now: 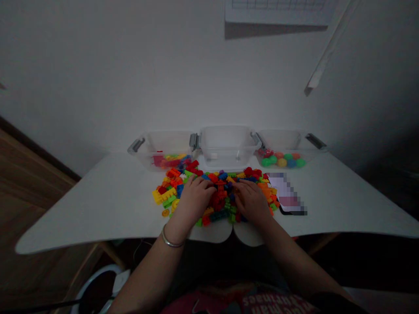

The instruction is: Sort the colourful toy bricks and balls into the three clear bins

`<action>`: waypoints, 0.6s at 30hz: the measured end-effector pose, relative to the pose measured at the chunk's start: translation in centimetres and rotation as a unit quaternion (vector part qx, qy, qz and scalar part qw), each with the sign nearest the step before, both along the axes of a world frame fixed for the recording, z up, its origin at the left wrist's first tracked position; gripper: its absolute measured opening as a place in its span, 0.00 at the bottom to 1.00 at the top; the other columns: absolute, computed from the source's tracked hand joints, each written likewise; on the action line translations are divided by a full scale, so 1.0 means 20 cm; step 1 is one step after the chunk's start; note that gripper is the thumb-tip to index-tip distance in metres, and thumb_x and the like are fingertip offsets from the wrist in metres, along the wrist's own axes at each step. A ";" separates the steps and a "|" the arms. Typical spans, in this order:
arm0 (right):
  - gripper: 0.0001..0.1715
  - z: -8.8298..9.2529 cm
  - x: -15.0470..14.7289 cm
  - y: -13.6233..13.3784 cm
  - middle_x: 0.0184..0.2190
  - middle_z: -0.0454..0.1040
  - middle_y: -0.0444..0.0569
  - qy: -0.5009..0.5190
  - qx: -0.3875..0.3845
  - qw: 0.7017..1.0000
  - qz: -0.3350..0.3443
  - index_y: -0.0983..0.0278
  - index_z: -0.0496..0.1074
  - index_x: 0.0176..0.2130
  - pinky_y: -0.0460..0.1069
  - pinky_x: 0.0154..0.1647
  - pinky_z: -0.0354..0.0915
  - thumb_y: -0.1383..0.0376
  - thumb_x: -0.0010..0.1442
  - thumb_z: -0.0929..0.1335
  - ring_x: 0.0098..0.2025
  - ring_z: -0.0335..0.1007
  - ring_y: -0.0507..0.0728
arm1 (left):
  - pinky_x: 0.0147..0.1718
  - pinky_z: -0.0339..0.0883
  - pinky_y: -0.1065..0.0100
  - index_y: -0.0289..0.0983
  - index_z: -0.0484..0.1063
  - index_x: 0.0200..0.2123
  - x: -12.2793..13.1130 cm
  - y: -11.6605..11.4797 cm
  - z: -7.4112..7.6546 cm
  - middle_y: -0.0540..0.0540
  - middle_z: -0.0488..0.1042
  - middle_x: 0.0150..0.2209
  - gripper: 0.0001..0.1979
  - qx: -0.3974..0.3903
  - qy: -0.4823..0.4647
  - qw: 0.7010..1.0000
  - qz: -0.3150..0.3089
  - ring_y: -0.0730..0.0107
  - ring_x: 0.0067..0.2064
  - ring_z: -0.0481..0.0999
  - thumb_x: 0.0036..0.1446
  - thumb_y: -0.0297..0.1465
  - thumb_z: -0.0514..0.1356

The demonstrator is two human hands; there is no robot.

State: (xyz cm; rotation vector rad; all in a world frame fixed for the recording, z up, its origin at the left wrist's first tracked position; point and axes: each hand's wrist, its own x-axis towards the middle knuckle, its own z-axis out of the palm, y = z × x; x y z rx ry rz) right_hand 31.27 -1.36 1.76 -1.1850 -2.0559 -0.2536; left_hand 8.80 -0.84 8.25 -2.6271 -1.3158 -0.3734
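A heap of coloured plastic building bricks (170, 187) lies on the white table (108, 205) in front of me. My left hand (194, 198) rests on the heap's left middle, fingers curled down into the bricks, with a metal bangle on the wrist. My right hand (252, 200) lies on the heap's right middle, fingers bent over the bricks. The fingertips of both meet near a red brick cluster (218, 197). What each hand grips is hidden under the fingers.
Three clear plastic bins stand at the table's back: the left bin (163, 150) holds bricks, the middle bin (225, 146) looks bare, the right bin (284, 152) holds coloured balls. A phone (288, 196) lies right of the heap. A wall rises behind.
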 end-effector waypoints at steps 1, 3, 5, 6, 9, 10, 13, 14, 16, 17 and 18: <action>0.18 0.00 0.00 0.00 0.47 0.80 0.54 -0.001 0.001 1.000 0.001 0.65 0.74 0.52 0.61 0.57 0.68 0.69 0.63 0.65 0.53 0.71 0.63 | 0.58 0.63 0.46 0.42 0.80 0.46 0.00 0.00 -0.01 0.45 0.80 0.47 0.13 0.004 0.002 1.000 -0.001 0.55 0.51 0.74 0.61 0.25 0.60; 0.18 0.00 0.00 0.00 0.47 0.80 0.54 -0.001 0.003 1.000 0.001 0.65 0.73 0.52 0.61 0.58 0.68 0.69 0.63 0.65 0.54 0.71 0.64 | 0.58 0.63 0.46 0.42 0.79 0.46 0.00 0.00 -0.02 0.45 0.80 0.46 0.12 0.014 0.004 1.000 -0.002 0.55 0.50 0.74 0.60 0.25 0.60; 0.19 -0.01 0.00 0.00 0.48 0.80 0.53 -0.001 0.003 1.000 0.000 0.65 0.73 0.53 0.61 0.58 0.68 0.69 0.63 0.65 0.54 0.71 0.64 | 0.60 0.62 0.44 0.42 0.79 0.45 0.00 0.01 -0.03 0.46 0.81 0.45 0.12 0.024 0.008 1.000 -0.001 0.56 0.49 0.74 0.60 0.25 0.60; 0.19 -0.01 0.00 0.00 0.48 0.80 0.53 -0.001 0.002 1.000 0.000 0.65 0.73 0.53 0.61 0.58 0.68 0.69 0.63 0.65 0.54 0.71 0.64 | 0.60 0.61 0.42 0.42 0.79 0.44 0.01 0.01 -0.03 0.46 0.81 0.44 0.12 0.028 0.011 1.000 0.000 0.56 0.49 0.75 0.61 0.24 0.60; 0.18 -0.01 0.00 0.00 0.47 0.80 0.54 -0.002 0.005 1.000 -0.001 0.65 0.74 0.52 0.60 0.58 0.68 0.70 0.63 0.65 0.54 0.71 0.63 | 0.62 0.58 0.39 0.41 0.79 0.42 0.01 0.00 -0.03 0.47 0.81 0.41 0.11 0.038 0.016 0.999 -0.001 0.56 0.48 0.75 0.61 0.24 0.59; 0.18 -0.01 0.00 0.00 0.47 0.80 0.54 -0.003 0.007 1.000 -0.002 0.66 0.74 0.52 0.60 0.58 0.68 0.70 0.63 0.65 0.54 0.71 0.63 | 0.62 0.58 0.39 0.41 0.79 0.41 0.00 0.00 -0.03 0.46 0.81 0.41 0.11 0.039 0.016 0.999 -0.004 0.56 0.48 0.76 0.61 0.24 0.59; 0.18 0.00 0.00 0.00 0.47 0.80 0.54 -0.006 0.011 1.000 -0.001 0.66 0.74 0.51 0.60 0.57 0.69 0.69 0.63 0.65 0.53 0.72 0.63 | 0.63 0.57 0.38 0.41 0.79 0.40 -0.01 0.00 -0.02 0.46 0.81 0.41 0.11 0.032 0.009 0.999 -0.008 0.56 0.49 0.76 0.61 0.24 0.59; 0.18 0.00 0.00 0.00 0.47 0.80 0.54 -0.006 0.011 1.000 -0.001 0.66 0.74 0.51 0.60 0.57 0.69 0.69 0.63 0.65 0.53 0.72 0.63 | 0.63 0.56 0.38 0.41 0.79 0.41 -0.01 0.00 -0.02 0.46 0.81 0.42 0.11 0.027 0.002 1.000 -0.007 0.56 0.49 0.76 0.61 0.24 0.58; 0.17 0.00 0.00 0.00 0.47 0.80 0.54 -0.006 0.013 1.000 0.001 0.66 0.74 0.52 0.60 0.57 0.69 0.69 0.63 0.65 0.53 0.72 0.63 | 0.63 0.56 0.38 0.42 0.79 0.41 -0.02 0.00 -0.01 0.46 0.81 0.43 0.10 0.018 -0.019 1.000 -0.003 0.55 0.51 0.75 0.61 0.25 0.58; 0.17 0.00 0.00 0.00 0.47 0.80 0.54 -0.006 0.015 1.000 0.002 0.66 0.74 0.52 0.60 0.57 0.69 0.69 0.63 0.65 0.53 0.72 0.63 | 0.63 0.56 0.39 0.42 0.78 0.41 -0.02 0.00 0.00 0.46 0.81 0.44 0.10 0.014 -0.031 0.999 0.000 0.55 0.51 0.75 0.61 0.25 0.58; 0.17 0.00 0.00 0.00 0.47 0.80 0.54 -0.005 0.017 1.000 0.002 0.66 0.74 0.52 0.60 0.57 0.69 0.69 0.63 0.65 0.53 0.72 0.63 | 0.63 0.57 0.39 0.42 0.78 0.41 -0.03 0.00 0.00 0.46 0.81 0.44 0.10 0.011 -0.045 0.999 0.002 0.55 0.51 0.75 0.61 0.25 0.58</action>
